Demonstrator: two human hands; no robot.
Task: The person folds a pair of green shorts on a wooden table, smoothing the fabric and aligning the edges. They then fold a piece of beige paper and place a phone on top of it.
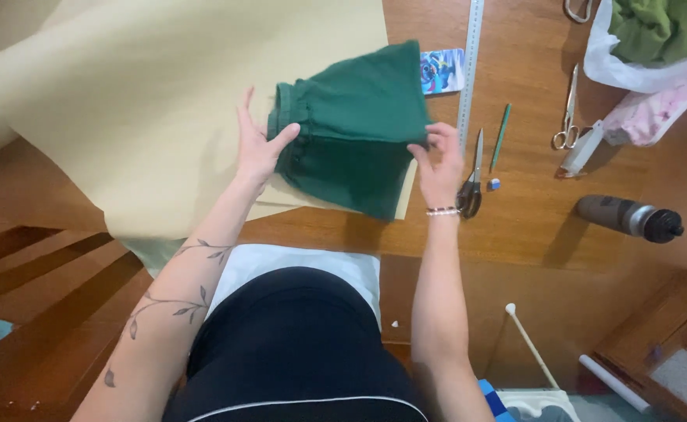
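Pinching the folded green garment (355, 125) at its gathered waistband with the left hand (257, 144) and at its opposite edge with the right hand (441, 160), the person holds it over beige pattern paper (148, 101) on the wooden table (531, 227), black scissors (472, 180) just beside.

Garment (355, 125) on paper (124, 101), scissors (471, 184) right.

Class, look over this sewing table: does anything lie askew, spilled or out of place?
Mostly orderly. The dark water bottle lies on its side on the wooden table, right of the black-handled scissors. The folded green garment sits skewed on the tan paper.
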